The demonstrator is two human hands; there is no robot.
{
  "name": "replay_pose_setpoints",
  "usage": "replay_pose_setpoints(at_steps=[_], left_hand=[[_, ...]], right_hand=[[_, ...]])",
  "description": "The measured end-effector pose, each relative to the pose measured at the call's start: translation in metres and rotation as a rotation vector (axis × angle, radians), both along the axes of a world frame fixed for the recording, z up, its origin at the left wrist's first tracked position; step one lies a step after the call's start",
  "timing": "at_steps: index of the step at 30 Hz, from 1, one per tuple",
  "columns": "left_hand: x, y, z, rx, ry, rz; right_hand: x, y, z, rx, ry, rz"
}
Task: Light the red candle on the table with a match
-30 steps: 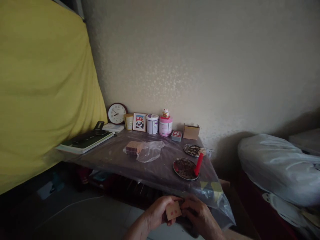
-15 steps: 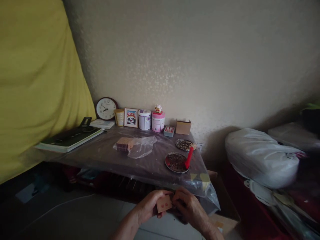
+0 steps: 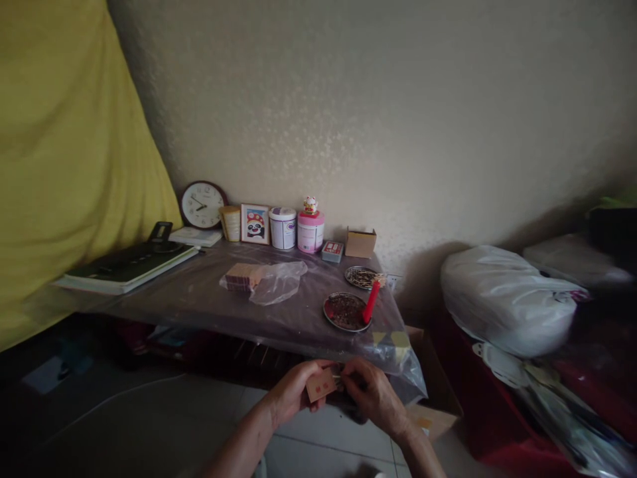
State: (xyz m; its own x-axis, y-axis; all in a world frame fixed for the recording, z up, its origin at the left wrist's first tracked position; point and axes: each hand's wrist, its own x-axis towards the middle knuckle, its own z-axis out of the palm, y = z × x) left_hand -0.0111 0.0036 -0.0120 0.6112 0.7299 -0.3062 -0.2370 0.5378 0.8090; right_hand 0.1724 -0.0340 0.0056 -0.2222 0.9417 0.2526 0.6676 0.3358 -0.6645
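My left hand (image 3: 292, 392) grips a small tan matchbox (image 3: 321, 386) with red characters printed on its face. At the box's right end, thin pale matchsticks (image 3: 338, 381) show between it and my right hand (image 3: 371, 392). The fingers of my right hand are pinched together on the sticks; their tips are partly hidden. Both hands are in front of the table's near edge, above the tiled floor. On the table beyond them, a red candle (image 3: 371, 303) leans at the edge of a round metal plate (image 3: 332, 320) with dark bits in it.
Another plate (image 3: 350, 273) holds many thin sticks. A stack of small boxes (image 3: 241, 276) lies partly in clear plastic (image 3: 279, 284). A clock (image 3: 203, 204), tins (image 3: 283, 229) and an open carton (image 3: 361, 243) line the wall. A white bag (image 3: 507, 299) sits at right.
The view has shifted slightly, so the table appears higher and further left. Pale sticks now show more clearly between the matchbox and my right fingers.
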Motion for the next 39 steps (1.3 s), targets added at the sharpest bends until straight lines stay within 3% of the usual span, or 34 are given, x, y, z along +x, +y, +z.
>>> replay_pose_setpoints(at_steps=[13,26,34,39], left_hand=[[0.008,-0.002,0.003,0.036,-0.145,0.039],[0.003,-0.002,0.003,0.092,-0.385,-0.092],[-0.004,-0.005,0.009,0.134,-0.44,-0.178],[-0.007,-0.006,0.014,0.194,-0.365,-0.128]], right_hand=[[0.006,0.005,-0.002,-0.013,0.129,0.012],[0.014,0.01,-0.005,0.019,0.202,-0.003],[0.012,0.007,-0.002,-0.062,0.329,-0.028],[0.013,0.002,0.009,0.107,0.229,-0.098]])
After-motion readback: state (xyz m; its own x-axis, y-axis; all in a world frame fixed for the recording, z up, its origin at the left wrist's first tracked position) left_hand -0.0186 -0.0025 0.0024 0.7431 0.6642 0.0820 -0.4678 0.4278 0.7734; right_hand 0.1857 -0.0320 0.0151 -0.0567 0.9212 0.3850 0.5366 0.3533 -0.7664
